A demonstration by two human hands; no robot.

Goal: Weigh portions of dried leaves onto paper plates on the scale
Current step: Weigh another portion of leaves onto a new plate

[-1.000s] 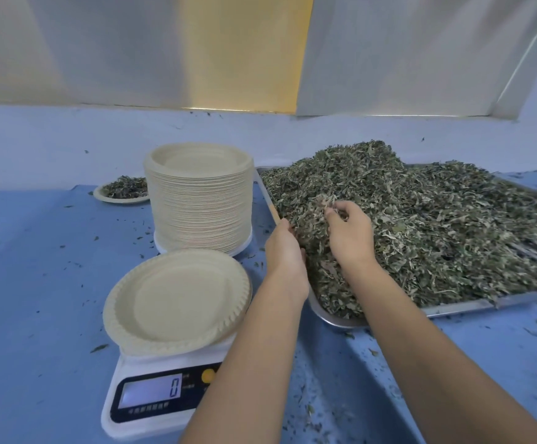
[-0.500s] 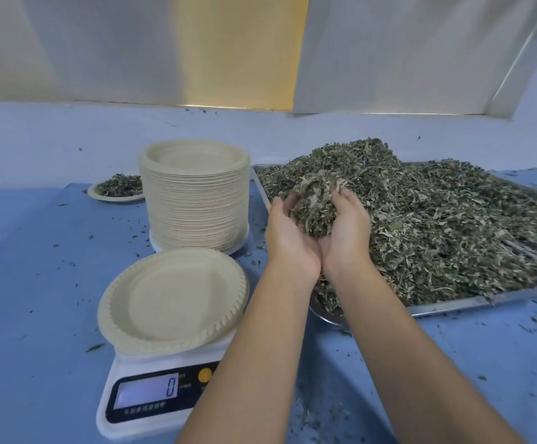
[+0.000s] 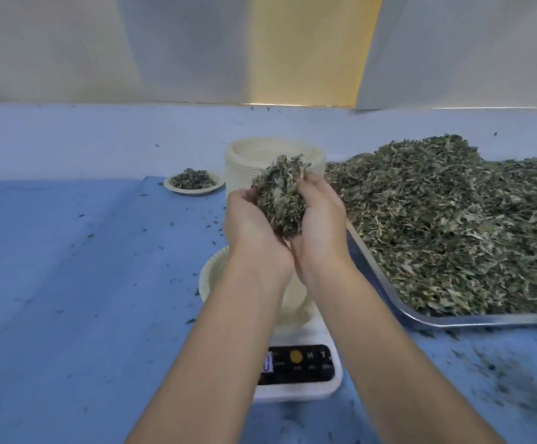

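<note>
I'm looking at a blue-covered table (image 3: 68, 283) running back to a pale wall. Scale (image 3: 296, 390) is sitting at the near middle, display facing me. Behind it a stack of paper plates (image 3: 241, 168) is standing upright. Metal tray (image 3: 453, 320) is taking up the right side, heaped with dried leaves (image 3: 446, 225). Left of the stack, near it but apart, a small filled plate (image 3: 193, 191) is sitting alone. Leaf crumbs (image 3: 190, 321) are lying scattered over the blue cover, thickest at the near right.
</note>
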